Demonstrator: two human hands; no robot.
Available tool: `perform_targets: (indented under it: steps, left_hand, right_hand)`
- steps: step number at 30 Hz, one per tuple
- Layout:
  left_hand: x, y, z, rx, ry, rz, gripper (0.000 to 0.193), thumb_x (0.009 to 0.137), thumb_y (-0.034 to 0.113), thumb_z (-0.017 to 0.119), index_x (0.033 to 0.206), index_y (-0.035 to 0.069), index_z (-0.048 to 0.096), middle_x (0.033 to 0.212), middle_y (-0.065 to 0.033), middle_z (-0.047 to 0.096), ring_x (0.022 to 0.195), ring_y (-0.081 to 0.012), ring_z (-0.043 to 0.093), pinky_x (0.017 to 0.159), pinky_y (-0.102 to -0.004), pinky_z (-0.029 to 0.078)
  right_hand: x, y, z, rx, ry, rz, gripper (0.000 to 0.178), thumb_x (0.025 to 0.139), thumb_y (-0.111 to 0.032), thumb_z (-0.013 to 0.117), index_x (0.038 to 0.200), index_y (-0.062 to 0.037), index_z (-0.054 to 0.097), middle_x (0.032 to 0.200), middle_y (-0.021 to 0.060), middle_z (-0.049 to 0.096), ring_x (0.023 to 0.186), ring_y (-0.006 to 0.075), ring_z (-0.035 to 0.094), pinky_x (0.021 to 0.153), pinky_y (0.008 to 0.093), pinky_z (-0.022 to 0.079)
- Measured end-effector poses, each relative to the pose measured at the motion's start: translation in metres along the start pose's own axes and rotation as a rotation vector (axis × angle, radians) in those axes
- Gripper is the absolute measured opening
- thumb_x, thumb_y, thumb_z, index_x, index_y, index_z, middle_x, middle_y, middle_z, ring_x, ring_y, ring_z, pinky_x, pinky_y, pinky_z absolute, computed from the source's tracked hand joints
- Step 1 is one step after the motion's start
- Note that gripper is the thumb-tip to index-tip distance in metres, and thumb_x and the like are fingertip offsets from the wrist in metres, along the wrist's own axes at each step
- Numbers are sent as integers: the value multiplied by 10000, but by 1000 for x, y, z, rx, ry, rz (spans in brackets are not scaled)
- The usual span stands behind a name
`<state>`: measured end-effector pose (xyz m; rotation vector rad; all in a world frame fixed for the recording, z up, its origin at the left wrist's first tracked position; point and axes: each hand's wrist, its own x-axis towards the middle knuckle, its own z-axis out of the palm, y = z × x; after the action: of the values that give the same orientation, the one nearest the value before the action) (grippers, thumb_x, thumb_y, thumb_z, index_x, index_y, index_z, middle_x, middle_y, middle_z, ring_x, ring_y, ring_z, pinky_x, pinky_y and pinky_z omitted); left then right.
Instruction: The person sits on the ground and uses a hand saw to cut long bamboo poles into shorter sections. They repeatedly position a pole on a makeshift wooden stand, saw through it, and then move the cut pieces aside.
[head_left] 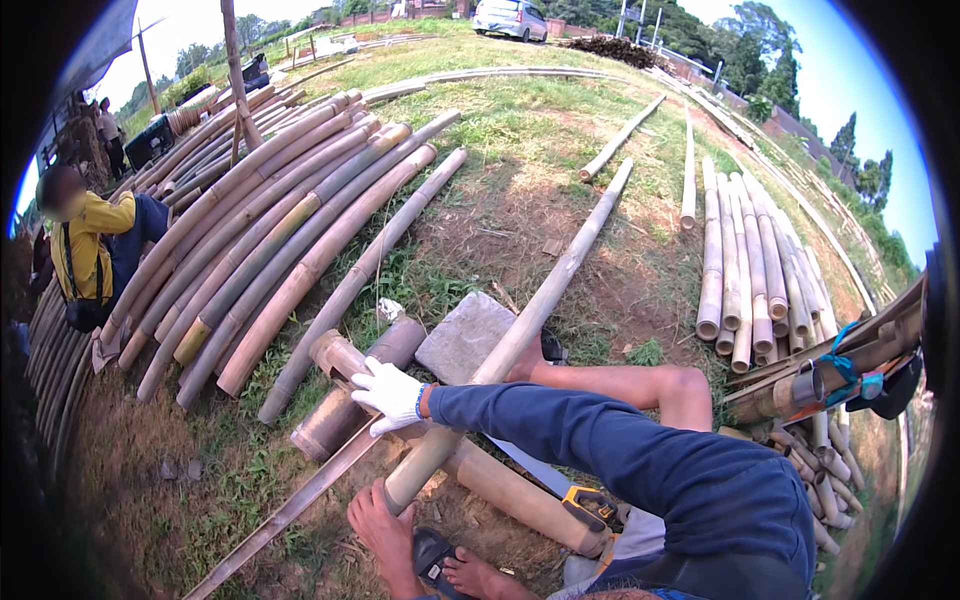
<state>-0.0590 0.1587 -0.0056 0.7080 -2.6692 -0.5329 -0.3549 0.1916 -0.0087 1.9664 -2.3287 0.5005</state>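
A long pale bamboo pole [545, 297] slants from the middle of the yard down toward me, resting across thicker bamboo pieces. My left hand [385, 528], bare, is closed around its near end. My right arm, in a dark blue sleeve, reaches leftward over the pole. On it, my right hand [390, 393] wears a white glove, fingers spread, above a narrow split bamboo strip [290, 515] and beside a short thick bamboo piece [338, 355]. Whether the glove touches the strip is unclear. Below my sleeve lies a handsaw [590, 507] with a yellow and black handle, its blade partly hidden.
A flat stone block [465, 338] sits by my bare leg [625, 385]. Many bamboo poles [290, 225] lie at left, near a person in yellow [95, 235]. More poles [745, 255] are stacked at right, above short offcuts [815, 470]. A car [510, 18] stands far off.
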Motion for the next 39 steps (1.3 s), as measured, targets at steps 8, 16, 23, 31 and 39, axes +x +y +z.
perform_targets:
  steps: [8, 16, 23, 31, 39]
  left_hand:
    - [-7, -7, -3, -19, 84, -50, 827, 619, 209, 1018, 1358, 104, 663, 1274, -107, 647, 1288, -337, 594, 1251, -570, 376]
    - [-14, -14, 5, -44, 180, -66, 811, 623, 224, 1018, 1346, 103, 673, 1302, -121, 634, 1329, -352, 576, 1250, -588, 377]
    - [-33, -45, -17, -1208, 612, -604, 759, 1010, 535, 765, 1521, 6, 577, 1563, -178, 597, 1466, -344, 539, 1258, -514, 402]
    - [-56, -96, -67, -1830, 856, -257, 585, 1173, 516, 501, 1503, 35, 540, 1106, -70, 667, 1016, -178, 674, 1108, -352, 561]
    - [-5, 84, -193, -1466, 701, 74, 860, 1140, 641, 479, 1719, 48, 250, 1122, -69, 620, 972, -157, 626, 1021, -339, 554]
  right_hand:
    - [-2, -50, 42, 132, 4, -307, 657, 821, -426, 855, 1361, -91, 688, 1304, 196, 647, 1159, 380, 642, 974, 531, 516]
    - [19, -52, 3, 29, 83, -176, 389, 793, -174, 757, 1178, -140, 715, 1004, 168, 676, 803, 406, 698, 719, 558, 556]
    - [-78, -84, -163, -69, 150, -104, 424, 822, -178, 767, 1243, -174, 722, 941, 134, 652, 845, 400, 705, 703, 526, 558]
    - [-238, -124, -142, -45, 72, 102, 696, 852, -256, 756, 1526, -208, 591, 1029, 149, 660, 871, 353, 687, 729, 481, 552]
    - [-283, -194, -82, 679, -60, 370, 575, 976, -364, 789, 1479, -168, 591, 1174, 159, 694, 1054, 403, 725, 893, 476, 588]
